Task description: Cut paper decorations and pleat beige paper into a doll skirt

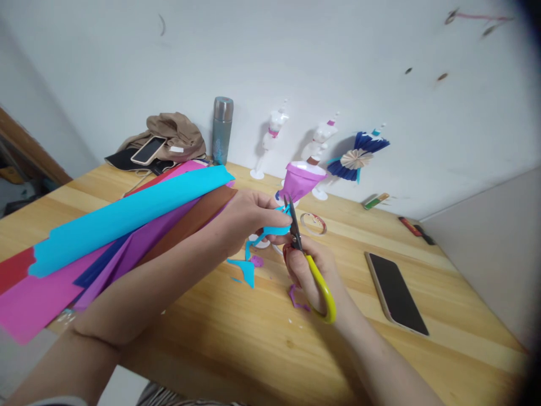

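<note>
My left hand [253, 214] is closed on a small piece of bright blue crepe paper [276, 228], with a narrow strip trailing below it. In my right hand [310, 270] are yellow-handled scissors [296, 237], my fingers in the loops and the dark blades at the blue paper's edge. Just behind the hands, a mini dress form wears a purple paper skirt [301, 179]. Blue scraps [247, 272] and purple scraps [299, 300] lie on the table beneath.
Rolled and folded coloured paper sheets [139, 208] lie at the left. Behind stand a thermos [222, 129], other mini dress forms [276, 127] and a brown cloth bag [177, 132] with a phone [149, 150]. A roll of tape [313, 224] and another phone [396, 293] are at the right.
</note>
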`<state>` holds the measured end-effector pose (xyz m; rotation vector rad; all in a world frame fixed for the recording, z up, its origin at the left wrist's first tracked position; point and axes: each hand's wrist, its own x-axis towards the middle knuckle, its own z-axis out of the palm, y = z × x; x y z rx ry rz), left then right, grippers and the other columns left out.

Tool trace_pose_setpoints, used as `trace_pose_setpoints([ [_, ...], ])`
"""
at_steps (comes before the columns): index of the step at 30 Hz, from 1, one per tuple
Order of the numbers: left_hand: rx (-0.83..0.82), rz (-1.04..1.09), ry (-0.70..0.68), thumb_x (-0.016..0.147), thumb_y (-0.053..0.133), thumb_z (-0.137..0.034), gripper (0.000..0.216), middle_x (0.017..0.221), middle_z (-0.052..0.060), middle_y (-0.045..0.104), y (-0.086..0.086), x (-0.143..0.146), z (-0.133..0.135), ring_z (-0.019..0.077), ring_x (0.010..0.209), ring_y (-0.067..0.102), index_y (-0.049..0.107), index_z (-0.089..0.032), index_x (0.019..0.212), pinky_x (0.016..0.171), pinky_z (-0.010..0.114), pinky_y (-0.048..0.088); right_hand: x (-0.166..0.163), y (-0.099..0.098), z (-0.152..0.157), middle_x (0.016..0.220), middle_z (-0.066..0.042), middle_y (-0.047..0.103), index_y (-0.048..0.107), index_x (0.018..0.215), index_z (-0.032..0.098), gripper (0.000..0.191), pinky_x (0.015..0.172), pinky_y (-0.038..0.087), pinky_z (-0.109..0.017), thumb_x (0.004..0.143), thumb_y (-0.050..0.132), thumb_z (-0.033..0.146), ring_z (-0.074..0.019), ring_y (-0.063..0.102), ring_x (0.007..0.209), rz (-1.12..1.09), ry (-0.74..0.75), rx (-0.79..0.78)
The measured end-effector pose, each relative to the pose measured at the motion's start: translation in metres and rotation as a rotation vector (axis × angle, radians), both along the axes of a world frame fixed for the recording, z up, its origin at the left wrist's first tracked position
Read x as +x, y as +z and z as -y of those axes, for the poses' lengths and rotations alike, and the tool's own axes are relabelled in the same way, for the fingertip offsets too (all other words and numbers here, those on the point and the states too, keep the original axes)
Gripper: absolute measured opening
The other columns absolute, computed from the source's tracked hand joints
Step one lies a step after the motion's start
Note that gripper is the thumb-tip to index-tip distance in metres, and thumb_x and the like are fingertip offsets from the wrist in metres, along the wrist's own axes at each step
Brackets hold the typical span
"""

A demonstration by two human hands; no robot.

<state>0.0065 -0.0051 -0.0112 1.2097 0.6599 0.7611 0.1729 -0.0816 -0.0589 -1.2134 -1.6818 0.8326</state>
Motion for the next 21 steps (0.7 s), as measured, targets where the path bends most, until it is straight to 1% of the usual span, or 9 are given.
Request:
trace_pose_setpoints([
  [5, 0.004, -0.007, 0.011, 0.067, 0.07, -0.016, 0.02, 0.047, 0.0, 0.058, 0.0011, 0.0, -0.0003, 0.0056, 0.043, 0.047, 0.059, -0.015, 0.05, 0.045, 0.02, 0.032, -0.0004, -0.0006, 0.0004, 0.062, -0.001, 0.052, 0.073, 0.097, 0.019, 0.043, 0.045, 0.037, -0.026, 0.096, 0.053, 0.057, -0.0146, 0.048, 0.054, -0.011, -0.009, -0.007],
  [10, -0.003, 0.0, 0.003, 0.066, 0.069, -0.015, 0.019, 0.047, 0.0, 0.058, 0.0021, 0.0001, 0.0005, 0.0064, 0.044, 0.05, 0.059, -0.014, 0.05, 0.046, 0.02, 0.034, -0.0005, 0.0005, 0.0013, 0.057, 0.0, 0.046, 0.073, 0.098, 0.019, 0.043, 0.047, 0.038, -0.028, 0.097, 0.052, 0.057, -0.0175, 0.05, 0.056, -0.026, 0.005, -0.016],
  [13, 0.003, 0.0, 0.004, 0.066, 0.069, -0.015, 0.019, 0.047, 0.0, 0.058, 0.0024, 0.0004, 0.0008, 0.0061, 0.044, 0.049, 0.059, -0.014, 0.05, 0.046, 0.02, 0.034, -0.0019, 0.0022, 0.0014, 0.056, 0.0, 0.044, 0.073, 0.097, 0.021, 0.041, 0.047, 0.037, -0.029, 0.096, 0.053, 0.057, -0.0176, 0.049, 0.054, -0.039, -0.004, -0.022],
  [21, 0.007, 0.006, -0.006, 0.067, 0.068, -0.017, 0.018, 0.048, 0.0, 0.058, 0.0022, 0.0005, 0.0012, 0.0071, 0.046, 0.052, 0.059, -0.014, 0.052, 0.048, 0.02, 0.036, -0.0034, 0.0018, 0.0006, 0.056, -0.002, 0.048, 0.074, 0.094, 0.021, 0.045, 0.047, 0.038, -0.029, 0.095, 0.054, 0.06, -0.0193, 0.053, 0.055, -0.054, -0.022, -0.002],
])
